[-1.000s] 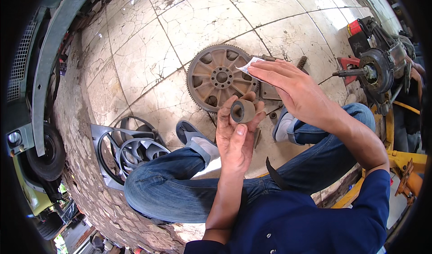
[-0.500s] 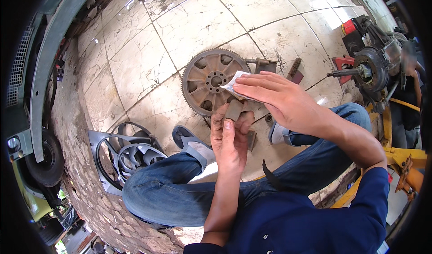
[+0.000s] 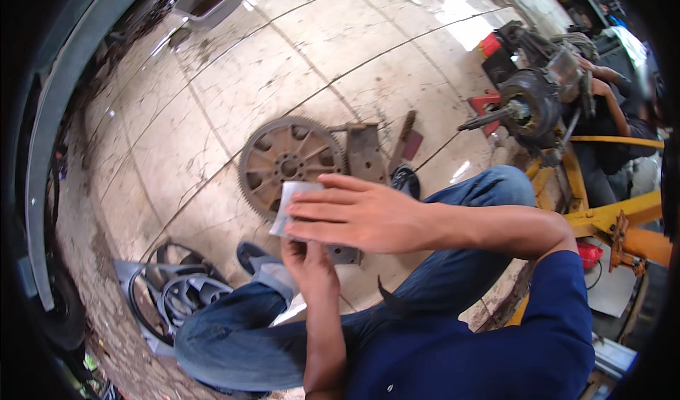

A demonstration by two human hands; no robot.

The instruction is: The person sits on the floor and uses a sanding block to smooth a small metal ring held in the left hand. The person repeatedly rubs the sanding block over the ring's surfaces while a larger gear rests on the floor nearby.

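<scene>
My right hand (image 3: 372,216) lies flat, palm down, with its fingers together over a folded whitish sheet (image 3: 287,198) that sticks out past the fingertips. Right below it, my left hand (image 3: 313,269) is raised with bent fingers, partly covered by the right hand and the sheet. The small flat grey-brown piece seen in the left hand earlier is hidden under the sheet now. Beyond both hands, a rusty toothed flywheel (image 3: 315,158) lies flat on the tiled floor.
Beside the flywheel are a metal plate (image 3: 365,155), a brush-like strip (image 3: 401,141) and a dark red piece (image 3: 413,145). Grey plastic rings (image 3: 185,302) lie left. A hub assembly (image 3: 528,106), yellow frame (image 3: 613,218) and another person's arm (image 3: 618,106) are right; a grey tub (image 3: 210,17) is far left.
My right hand has come down and left, bringing the sheet over the piece in my left hand. The view has shifted, showing the tub and more of the other person.
</scene>
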